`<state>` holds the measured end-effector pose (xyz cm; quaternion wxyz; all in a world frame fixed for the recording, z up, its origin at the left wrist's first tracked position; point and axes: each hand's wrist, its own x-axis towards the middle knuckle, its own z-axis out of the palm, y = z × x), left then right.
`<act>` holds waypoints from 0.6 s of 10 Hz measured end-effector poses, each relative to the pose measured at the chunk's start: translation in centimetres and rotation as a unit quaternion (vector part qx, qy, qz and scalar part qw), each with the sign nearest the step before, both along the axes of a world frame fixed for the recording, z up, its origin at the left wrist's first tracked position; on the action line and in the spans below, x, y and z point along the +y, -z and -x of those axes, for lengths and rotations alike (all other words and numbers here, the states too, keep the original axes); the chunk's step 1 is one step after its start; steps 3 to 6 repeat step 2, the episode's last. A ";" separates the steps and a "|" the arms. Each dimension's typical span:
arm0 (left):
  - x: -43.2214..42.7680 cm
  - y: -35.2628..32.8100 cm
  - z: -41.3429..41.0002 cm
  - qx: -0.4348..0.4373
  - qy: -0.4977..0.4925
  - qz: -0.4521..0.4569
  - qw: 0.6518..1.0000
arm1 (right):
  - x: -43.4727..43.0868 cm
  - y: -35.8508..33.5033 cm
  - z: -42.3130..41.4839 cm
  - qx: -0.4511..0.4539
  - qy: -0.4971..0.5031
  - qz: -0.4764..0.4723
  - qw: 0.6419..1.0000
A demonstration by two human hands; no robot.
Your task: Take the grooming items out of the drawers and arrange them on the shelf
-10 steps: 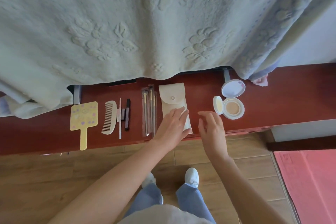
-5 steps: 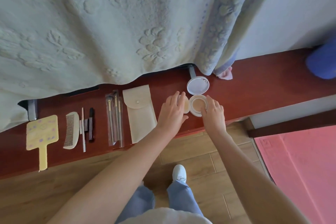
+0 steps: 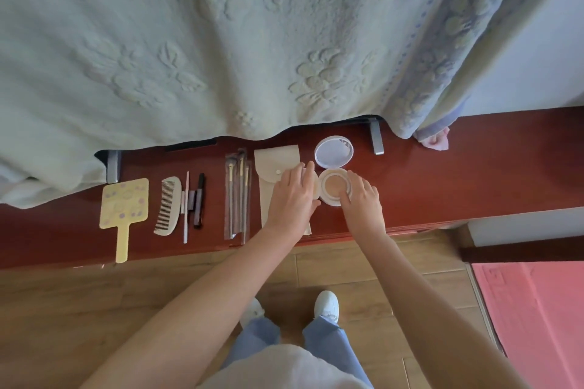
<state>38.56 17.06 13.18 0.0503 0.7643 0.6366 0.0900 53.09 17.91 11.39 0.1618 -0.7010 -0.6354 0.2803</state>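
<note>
- Both hands are at the open compact (image 3: 331, 188) on the shelf (image 3: 458, 177).
- Left hand (image 3: 292, 196) lays nearly straight fingers over the compact's small side flap, with the thumb at its near edge; whether it grips cannot be told.
- Right hand (image 3: 363, 202) curls its fingertips over the compact's right rim.
- Compact sits just right of a cream pouch (image 3: 271, 161), its lid open toward the blanket (image 3: 221, 41).
- Further left lie brushes (image 3: 237, 196), a comb (image 3: 167, 205) and a yellow mirror (image 3: 124, 202).
</note>
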 end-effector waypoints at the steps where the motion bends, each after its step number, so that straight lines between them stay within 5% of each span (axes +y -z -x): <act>1: -0.2 0.4 0.6 -0.010 -0.006 0.009 1.000 | -0.1 -0.1 0.3 0.009 -0.007 -0.010 1.000; 6: -0.7 -0.2 0.9 -0.003 -0.026 0.012 1.000 | -0.4 -1.4 0.6 -0.012 -0.016 -0.013 1.000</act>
